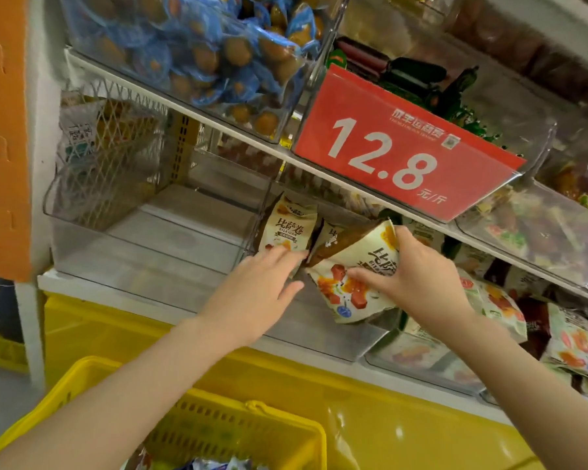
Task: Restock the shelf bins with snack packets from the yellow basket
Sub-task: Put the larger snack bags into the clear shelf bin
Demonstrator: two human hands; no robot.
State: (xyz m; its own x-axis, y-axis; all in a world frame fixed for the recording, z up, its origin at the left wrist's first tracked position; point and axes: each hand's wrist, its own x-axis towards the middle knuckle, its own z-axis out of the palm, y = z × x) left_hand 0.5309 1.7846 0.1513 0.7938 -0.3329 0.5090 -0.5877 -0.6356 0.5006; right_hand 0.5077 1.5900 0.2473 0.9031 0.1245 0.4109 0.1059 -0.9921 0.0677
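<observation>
My right hand (pixel 406 269) grips a cream snack packet (pixel 350 279) with red and orange print at the front of a clear shelf bin (pixel 319 330). Beside it, my left hand (pixel 269 283) reaches in with straight fingers that touch the bottom of an upright cream packet (pixel 287 228) standing in the same bin. A third packet (pixel 330 235) shows between the two. The yellow basket (pixel 92 371) sits at the bottom, with several packets in it, mostly hidden by my left arm.
A clear bin (pixel 143 245) to the left holds nothing I can see. The shelf above carries a bin of blue-wrapped snacks (pixel 201 49) and a red 12.8 price sign (pixel 401 147). More packets (pixel 571 340) fill the bins at right. An orange post (pixel 4 130) stands at far left.
</observation>
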